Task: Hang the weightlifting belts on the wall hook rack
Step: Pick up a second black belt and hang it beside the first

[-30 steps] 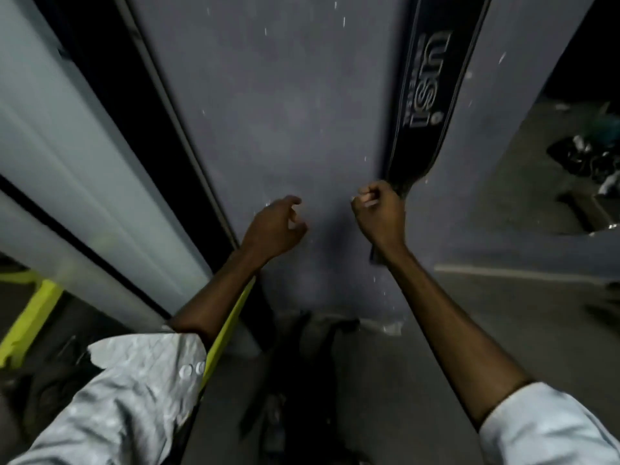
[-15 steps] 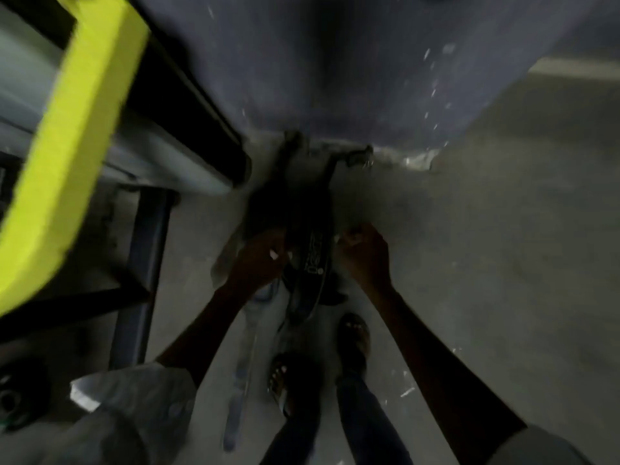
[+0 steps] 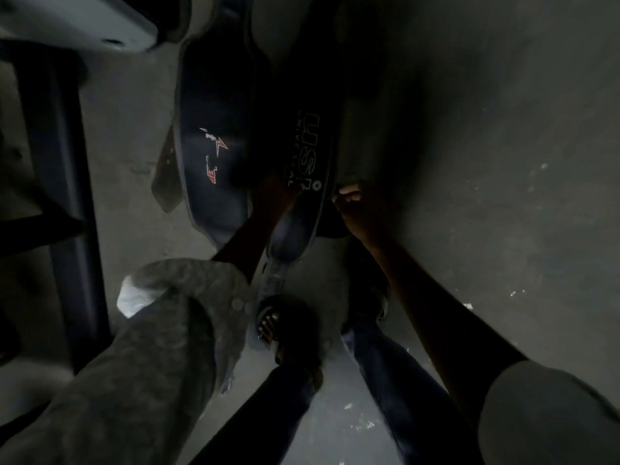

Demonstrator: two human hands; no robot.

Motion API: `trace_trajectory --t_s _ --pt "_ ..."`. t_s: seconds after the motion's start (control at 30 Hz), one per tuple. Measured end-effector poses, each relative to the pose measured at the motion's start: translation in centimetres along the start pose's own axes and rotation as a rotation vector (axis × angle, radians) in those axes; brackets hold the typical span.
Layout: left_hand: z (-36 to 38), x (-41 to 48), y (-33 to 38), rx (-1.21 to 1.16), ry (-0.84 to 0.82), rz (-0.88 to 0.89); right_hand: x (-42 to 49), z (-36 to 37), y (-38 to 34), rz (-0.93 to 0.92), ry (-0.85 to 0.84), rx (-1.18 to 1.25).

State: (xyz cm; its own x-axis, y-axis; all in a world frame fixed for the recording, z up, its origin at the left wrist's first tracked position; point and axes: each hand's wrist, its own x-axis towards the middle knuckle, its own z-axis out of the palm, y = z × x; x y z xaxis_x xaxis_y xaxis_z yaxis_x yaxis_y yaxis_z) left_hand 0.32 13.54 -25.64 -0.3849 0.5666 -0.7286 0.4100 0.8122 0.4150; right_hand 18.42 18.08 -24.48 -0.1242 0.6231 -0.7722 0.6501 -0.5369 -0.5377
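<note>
Dim concrete floor (image 3: 486, 162): both hands' grip, left hand (image 3: 273, 193) and right hand (image 3: 355, 204), seemingly closed on lettered belt (image 3: 308, 152).

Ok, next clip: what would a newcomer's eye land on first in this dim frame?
Probably the two dark weightlifting belts lying on the grey floor: the belt with white USI lettering at centre, and the belt with a star logo just left of it. Next, the left hand and right hand, reaching down either side of the lettered belt's near end.
</note>
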Motion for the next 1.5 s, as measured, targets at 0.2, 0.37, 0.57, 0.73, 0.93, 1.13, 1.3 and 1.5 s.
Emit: trace_trajectory --t_s 0.2,0.37,0.57,0.73,0.93,1.13,1.3,1.5 --pt "-2.5 -4.9 4.9 -0.073 -0.04 -0.052 -2.3 -2.1 -0.9 0.092 -0.155 0.135" --pt "-6.8 -10.9 7.6 -0.079 -0.146 -0.011 -6.8 -5.3 -6.1 0.006 -0.27 0.295" --pt "-15.2 -15.9 17.2 -0.324 -0.201 0.208 -12.5 -12.0 -16.5 -0.057 -0.104 0.473" --pt "-22.7 -21.7 26.4 -0.451 -0.165 0.366 -20.2 -19.6 -27.0 -0.258 -0.046 0.538" --pt "-33.2 -32.7 36.8 -0.513 -0.048 0.469 -31.4 -26.7 -38.6 -0.454 0.057 0.645" --pt "-44.0 -46.9 45.5 -0.569 0.073 0.644 -46.2 -32.5 -50.2 -0.67 0.089 0.635" --pt "-53.1 -58.5 49.8 -0.609 0.155 0.813 -59.3 -36.2 -59.8 -0.871 0.185 0.62" --pt "-61.5 -72.0 51.9 -0.704 0.175 1.062 -75.7 -40.3 -69.9 -1.107 0.268 0.54"
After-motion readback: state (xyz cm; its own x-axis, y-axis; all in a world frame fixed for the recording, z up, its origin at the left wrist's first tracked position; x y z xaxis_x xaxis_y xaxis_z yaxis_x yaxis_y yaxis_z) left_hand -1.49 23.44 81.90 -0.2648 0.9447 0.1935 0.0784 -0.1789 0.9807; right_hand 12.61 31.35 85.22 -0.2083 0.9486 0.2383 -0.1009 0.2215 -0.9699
